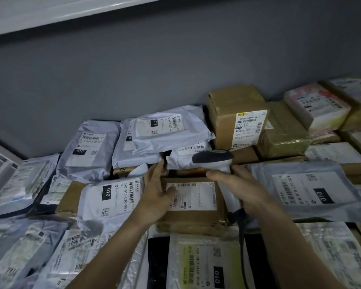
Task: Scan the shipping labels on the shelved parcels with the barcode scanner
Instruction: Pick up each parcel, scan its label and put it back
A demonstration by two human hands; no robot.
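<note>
Cardboard and grey plastic parcels crowd the shelf (0, 180); the brown box (194, 213) lies between both hands, its label (193, 196) running left to right. Left hand (154, 197), fingers straight, steadies its left edge. Right hand (244, 188) grips the barcode scanner (214, 158), its head just beyond the label's far edge.

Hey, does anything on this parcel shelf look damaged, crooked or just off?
Nothing looks damaged. The parcels are loosely heaped: the grey mailer bags lean at angles, with labels facing different ways. The left hand steadies a brown box while the right hand holds the scanner.
</note>
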